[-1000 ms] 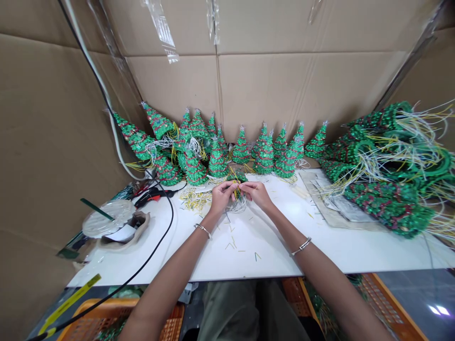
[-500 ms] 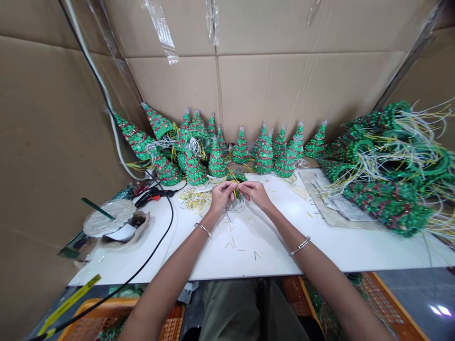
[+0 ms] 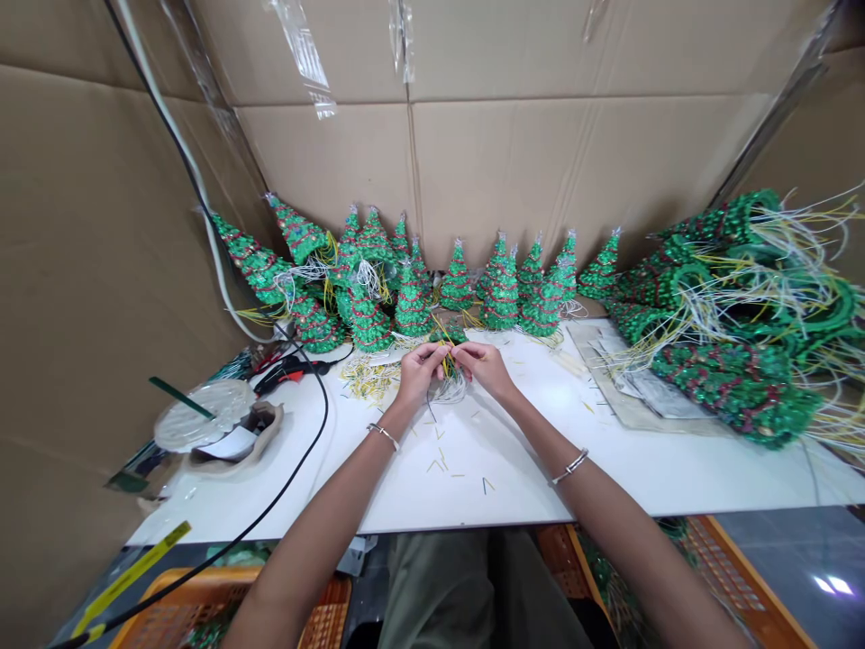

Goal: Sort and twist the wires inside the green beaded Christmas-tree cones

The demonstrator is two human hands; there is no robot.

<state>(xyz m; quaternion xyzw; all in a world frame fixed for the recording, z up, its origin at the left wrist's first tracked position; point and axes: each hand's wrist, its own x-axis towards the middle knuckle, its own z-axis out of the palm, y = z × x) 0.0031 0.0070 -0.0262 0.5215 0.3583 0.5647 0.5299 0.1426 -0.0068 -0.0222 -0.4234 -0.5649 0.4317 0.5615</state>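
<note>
My left hand [image 3: 420, 368] and my right hand [image 3: 483, 365] meet at the middle of the white table [image 3: 527, 469], both with fingers pinched. Between them run thin yellow wires [image 3: 445, 365], held by the fingertips of each hand. Just behind and under the hands is a green tinsel tree [image 3: 447, 334], mostly hidden by them. White wires [image 3: 451, 389] spill out below the fingers onto the table. A heap of yellow and white wire clippings [image 3: 371, 380] lies close to my left hand.
Several small decorated trees [image 3: 500, 293] stand along the cardboard wall. More trees with loose wires [image 3: 736, 388] are piled at the right. On the left are a glue gun [image 3: 290, 371], a black cable [image 3: 324, 410] and a round plastic lid [image 3: 203, 415]. Orange crates [image 3: 168, 613] sit below.
Both hands stay pinched on the yellow wires with only slight finger movement. The whole view has shifted a little.
</note>
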